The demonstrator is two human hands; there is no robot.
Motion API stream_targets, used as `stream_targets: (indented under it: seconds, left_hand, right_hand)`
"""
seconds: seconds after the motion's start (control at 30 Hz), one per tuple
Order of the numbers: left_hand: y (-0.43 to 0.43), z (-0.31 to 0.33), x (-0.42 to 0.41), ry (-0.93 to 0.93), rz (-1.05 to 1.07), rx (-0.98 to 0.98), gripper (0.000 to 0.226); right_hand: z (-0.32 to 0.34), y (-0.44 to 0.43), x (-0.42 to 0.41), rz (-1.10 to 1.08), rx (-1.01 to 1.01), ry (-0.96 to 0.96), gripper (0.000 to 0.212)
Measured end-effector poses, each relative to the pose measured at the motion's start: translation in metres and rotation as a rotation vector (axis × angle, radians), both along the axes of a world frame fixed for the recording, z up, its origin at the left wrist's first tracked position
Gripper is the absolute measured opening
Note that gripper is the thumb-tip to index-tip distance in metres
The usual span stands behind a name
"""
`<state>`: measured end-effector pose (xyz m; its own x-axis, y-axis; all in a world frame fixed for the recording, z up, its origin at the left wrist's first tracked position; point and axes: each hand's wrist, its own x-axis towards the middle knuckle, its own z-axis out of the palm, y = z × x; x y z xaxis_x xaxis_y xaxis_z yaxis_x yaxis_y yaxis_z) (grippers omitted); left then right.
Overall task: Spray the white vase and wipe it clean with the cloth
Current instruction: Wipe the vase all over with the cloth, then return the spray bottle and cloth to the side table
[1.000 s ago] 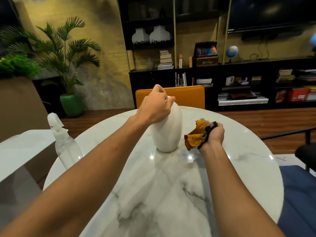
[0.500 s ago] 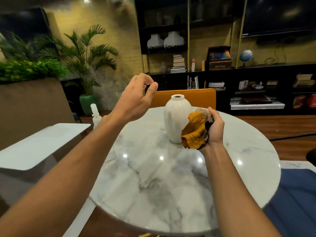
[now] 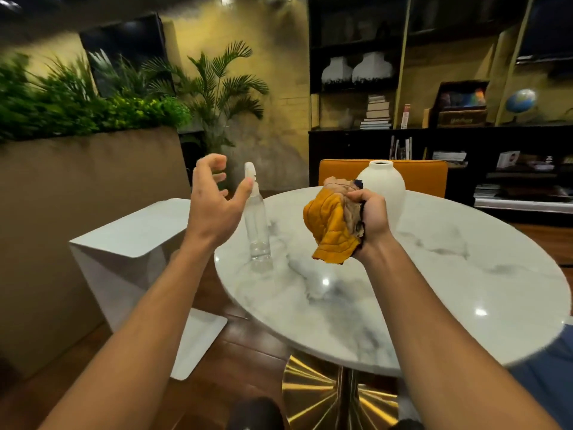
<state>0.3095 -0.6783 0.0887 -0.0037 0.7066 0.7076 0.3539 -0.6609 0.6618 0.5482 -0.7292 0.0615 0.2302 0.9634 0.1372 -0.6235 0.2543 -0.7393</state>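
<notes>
Head view shows a round marble bench (image 3: 434, 290). The white vase (image 3: 386, 187) stands upright near its far edge, before an orange chair (image 3: 426, 176). The left hand (image 3: 214, 206), fingers spread and empty, hovers beside the spray bottle (image 3: 258, 228); the fingers of the right hand (image 3: 373, 220) clench the mustard cloth (image 3: 330, 231). Dark shelves (image 3: 356, 131) and a palm (image 3: 223, 88) stand behind.

A round marble table (image 3: 434, 290) on a gold base (image 3: 335, 395) stands before an orange chair (image 3: 428, 178). Behind, black shelving (image 3: 356, 141) holds stacked books (image 3: 376, 114) and a globe (image 3: 521, 100); a potted palm (image 3: 223, 88) and white side table (image 3: 133, 231) stand left.
</notes>
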Motion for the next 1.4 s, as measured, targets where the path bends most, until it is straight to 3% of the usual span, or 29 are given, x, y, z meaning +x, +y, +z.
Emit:
stream_targets:
  seconds: [0.13, 0.3, 0.4, 0.6, 0.83, 1.07, 1.23, 1.4]
  left_hand:
    - [0.020, -0.045, -0.011, 0.024, 0.028, -0.223, 0.079]
    - [0.054, -0.074, -0.010, 0.156, -0.090, -0.510, 0.099]
    - [0.075, -0.072, -0.007, 0.210, -0.211, -0.593, 0.091]
    - [0.114, -0.050, -0.004, 0.330, -0.330, -0.646, 0.048]
    - [0.130, 0.004, -0.017, 0.244, -0.243, -0.699, 0.052]
    - [0.141, 0.102, -0.062, 0.173, -0.162, -0.793, 0.068]
    - [0.141, 0.157, -0.100, 0.121, -0.118, -0.835, 0.055]
    - [0.139, 0.185, -0.128, 0.062, -0.076, -0.841, 0.048]
  right_hand:
    - [-0.008, 0.025, -0.016, 0.043, -0.104, -0.060, 0.014]
    - [-0.005, 0.066, -0.021, 0.064, -0.192, -0.173, 0.030]
    - [-0.003, 0.099, -0.018, 0.087, -0.238, -0.208, 0.031]
    - [0.014, 0.156, -0.011, 0.136, -0.394, -0.272, 0.037]
    - [0.087, 0.179, -0.018, 0.173, -0.467, -0.302, 0.029]
    - [0.191, 0.192, -0.058, 0.303, -0.541, -0.265, 0.029]
    - [0.238, 0.208, -0.091, 0.368, -0.525, -0.295, 0.039]
    - [0.257, 0.220, -0.118, 0.406, -0.454, -0.322, 0.063]
